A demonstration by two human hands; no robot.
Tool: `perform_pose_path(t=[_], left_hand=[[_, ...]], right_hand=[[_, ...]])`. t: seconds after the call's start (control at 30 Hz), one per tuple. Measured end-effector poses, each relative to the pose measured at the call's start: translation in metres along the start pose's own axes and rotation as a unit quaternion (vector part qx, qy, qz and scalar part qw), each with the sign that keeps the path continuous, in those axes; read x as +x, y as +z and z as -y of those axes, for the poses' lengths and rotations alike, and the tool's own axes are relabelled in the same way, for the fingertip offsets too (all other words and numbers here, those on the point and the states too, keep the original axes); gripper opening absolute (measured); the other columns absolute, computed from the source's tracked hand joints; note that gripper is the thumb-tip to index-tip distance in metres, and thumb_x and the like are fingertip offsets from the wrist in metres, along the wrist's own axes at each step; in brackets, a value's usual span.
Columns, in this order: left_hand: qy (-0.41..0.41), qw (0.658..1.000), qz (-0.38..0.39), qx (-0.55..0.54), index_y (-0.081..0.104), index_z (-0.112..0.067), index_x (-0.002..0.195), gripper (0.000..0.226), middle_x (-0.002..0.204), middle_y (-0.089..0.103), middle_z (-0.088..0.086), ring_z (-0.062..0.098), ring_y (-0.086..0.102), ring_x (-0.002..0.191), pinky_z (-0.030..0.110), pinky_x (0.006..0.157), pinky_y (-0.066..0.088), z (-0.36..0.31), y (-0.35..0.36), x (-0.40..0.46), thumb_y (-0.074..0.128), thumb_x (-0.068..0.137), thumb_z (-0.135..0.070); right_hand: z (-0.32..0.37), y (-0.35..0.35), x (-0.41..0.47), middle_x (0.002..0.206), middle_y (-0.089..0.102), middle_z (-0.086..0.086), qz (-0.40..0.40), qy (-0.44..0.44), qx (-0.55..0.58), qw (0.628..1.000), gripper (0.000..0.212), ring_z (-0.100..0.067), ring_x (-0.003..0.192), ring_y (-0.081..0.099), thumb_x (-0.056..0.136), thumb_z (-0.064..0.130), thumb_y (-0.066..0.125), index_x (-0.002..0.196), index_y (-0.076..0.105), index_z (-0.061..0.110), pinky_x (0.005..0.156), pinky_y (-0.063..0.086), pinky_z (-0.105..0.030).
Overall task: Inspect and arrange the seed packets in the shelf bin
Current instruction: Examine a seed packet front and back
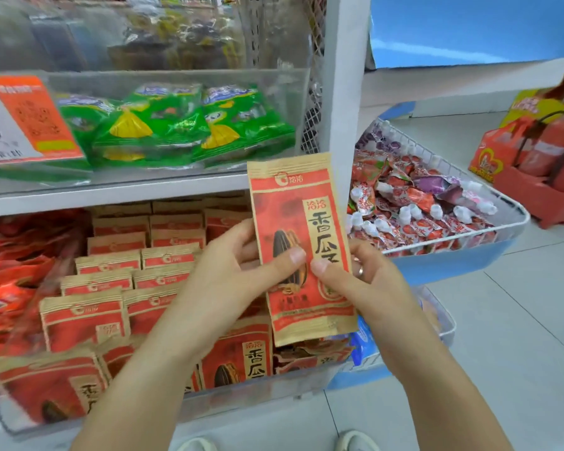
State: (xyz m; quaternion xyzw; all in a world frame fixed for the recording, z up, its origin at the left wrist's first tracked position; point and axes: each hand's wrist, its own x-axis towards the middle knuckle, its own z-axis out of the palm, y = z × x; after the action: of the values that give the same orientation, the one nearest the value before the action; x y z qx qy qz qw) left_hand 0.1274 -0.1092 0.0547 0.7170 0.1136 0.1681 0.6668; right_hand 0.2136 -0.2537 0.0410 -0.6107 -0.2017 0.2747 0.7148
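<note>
Above clear plastic shelf bin [258, 390], tall red-and-tan paper seed packet [302, 245] stood upright; left hand [238, 271] and right hand [365, 278] pinched its lower half, equally near, rows below-left.

A red and tan seed packet [302, 245] stands upright, front facing the camera, showing a striped sunflower seed. Below and left, matching packets [111, 288] fill a clear shelf bin [248, 390] in roughly upright, overlapping rows.

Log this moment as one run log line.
step: inspect | left hand + right hand: holding seed packet upright | above shelf bin
</note>
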Motion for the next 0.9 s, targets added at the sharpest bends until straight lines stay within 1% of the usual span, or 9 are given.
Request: perform_pose_path(t=[0.07, 0.2, 0.23, 0.3, 0.43, 0.57, 0.73, 0.83, 0.9], left_hand=[[-0.005, 1.000, 0.006, -0.008, 0.065, -0.023, 0.117, 0.043, 0.103, 0.076, -0.006, 0.013, 0.073, 0.093, 0.022, 0.075, 0.058, 0.002, -0.006, -0.005, 0.070, 0.074, -0.026], [-0.011, 0.998, -0.014, -0.067, 0.068, -0.020, 0.113, 0.040, 0.100, 0.077, 0.002, 0.020, 0.074, 0.089, 0.023, 0.070, 0.057, 0.004, -0.013, -0.014, 0.069, 0.073, -0.026], [-0.014, 0.997, -0.013, -0.076, 0.069, -0.019, 0.113, 0.040, 0.099, 0.077, 0.004, 0.021, 0.074, 0.089, 0.024, 0.070, 0.057, 0.007, -0.013, -0.015, 0.069, 0.073, -0.025], [-0.014, 0.997, -0.003, -0.079, 0.069, -0.016, 0.113, 0.040, 0.098, 0.077, 0.006, 0.022, 0.075, 0.087, 0.024, 0.069, 0.057, 0.008, -0.011, -0.017, 0.068, 0.074, -0.023], [0.008, 0.996, 0.007, -0.083, 0.069, -0.017, 0.111, 0.037, 0.095, 0.077, 0.003, 0.017, 0.075, 0.084, 0.021, 0.066, 0.056, 0.003, -0.007, -0.015, 0.067, 0.074, -0.020], [0.017, 0.997, 0.008, -0.071, 0.067, -0.020, 0.115, 0.038, 0.099, 0.077, -0.001, 0.016, 0.074, 0.088, 0.020, 0.069, 0.057, 0.003, -0.011, -0.013, 0.065, 0.077, -0.020], [0.029, 0.998, 0.010, -0.056, 0.059, -0.027, 0.125, 0.044, 0.104, 0.076, -0.005, 0.015, 0.074, 0.093, 0.022, 0.072, 0.057, 0.007, -0.016, -0.015, 0.061, 0.081, -0.025], [0.035, 0.997, 0.012, -0.063, 0.056, -0.028, 0.130, 0.045, 0.107, 0.075, -0.004, 0.015, 0.073, 0.096, 0.022, 0.073, 0.057, 0.006, -0.016, -0.015, 0.057, 0.085, -0.025], [0.027, 0.996, -0.009, -0.087, 0.049, -0.031, 0.136, 0.051, 0.109, 0.074, -0.002, 0.015, 0.072, 0.098, 0.023, 0.073, 0.057, 0.006, -0.014, -0.014, 0.056, 0.087, -0.025]], right_hand=[[0.000, 0.004, 0.000, 0.084, 0.077, -0.004, 0.011, 0.016, -0.009, 1.000, 0.054, -0.017, 0.073, 0.074, 0.063, 0.032, 0.070, 0.111, 0.060, 0.010, 0.062, 0.058, -0.025], [0.004, 0.010, -0.003, 0.082, 0.076, -0.006, 0.018, 0.012, -0.023, 0.999, 0.036, -0.018, 0.069, 0.073, 0.078, 0.042, 0.075, 0.099, 0.065, 0.014, 0.060, 0.055, -0.029], [0.004, 0.010, -0.004, 0.080, 0.075, -0.006, 0.013, 0.005, -0.021, 1.000, 0.031, -0.017, 0.067, 0.072, 0.077, 0.040, 0.072, 0.095, 0.067, 0.015, 0.058, 0.054, -0.027], [0.006, 0.011, -0.005, 0.078, 0.074, -0.007, 0.001, -0.013, -0.006, 1.000, 0.023, -0.016, 0.064, 0.070, 0.077, 0.035, 0.076, 0.090, 0.070, 0.016, 0.056, 0.053, -0.022], [0.009, 0.017, -0.004, 0.078, 0.074, -0.007, -0.032, -0.046, 0.024, 0.998, 0.025, -0.016, 0.064, 0.070, 0.074, 0.033, 0.063, 0.090, 0.073, 0.017, 0.056, 0.054, -0.023], [0.007, 0.023, -0.003, 0.078, 0.074, -0.011, -0.035, -0.055, 0.020, 0.998, 0.026, -0.020, 0.065, 0.071, 0.077, 0.030, 0.062, 0.093, 0.071, 0.012, 0.057, 0.055, -0.025], [0.005, 0.023, -0.005, 0.079, 0.076, -0.005, -0.028, -0.061, -0.003, 0.998, 0.032, -0.017, 0.066, 0.072, 0.077, 0.031, 0.060, 0.100, 0.071, 0.013, 0.057, 0.056, -0.023], [0.006, 0.023, -0.006, 0.081, 0.076, -0.005, -0.034, -0.061, 0.008, 0.998, 0.028, -0.016, 0.067, 0.072, 0.082, 0.035, 0.061, 0.097, 0.073, 0.014, 0.056, 0.054, -0.021], [0.005, 0.024, -0.004, 0.082, 0.076, -0.006, -0.038, -0.066, 0.017, 0.997, 0.023, -0.016, 0.068, 0.071, 0.087, 0.037, 0.066, 0.091, 0.076, 0.018, 0.058, 0.053, -0.021]])
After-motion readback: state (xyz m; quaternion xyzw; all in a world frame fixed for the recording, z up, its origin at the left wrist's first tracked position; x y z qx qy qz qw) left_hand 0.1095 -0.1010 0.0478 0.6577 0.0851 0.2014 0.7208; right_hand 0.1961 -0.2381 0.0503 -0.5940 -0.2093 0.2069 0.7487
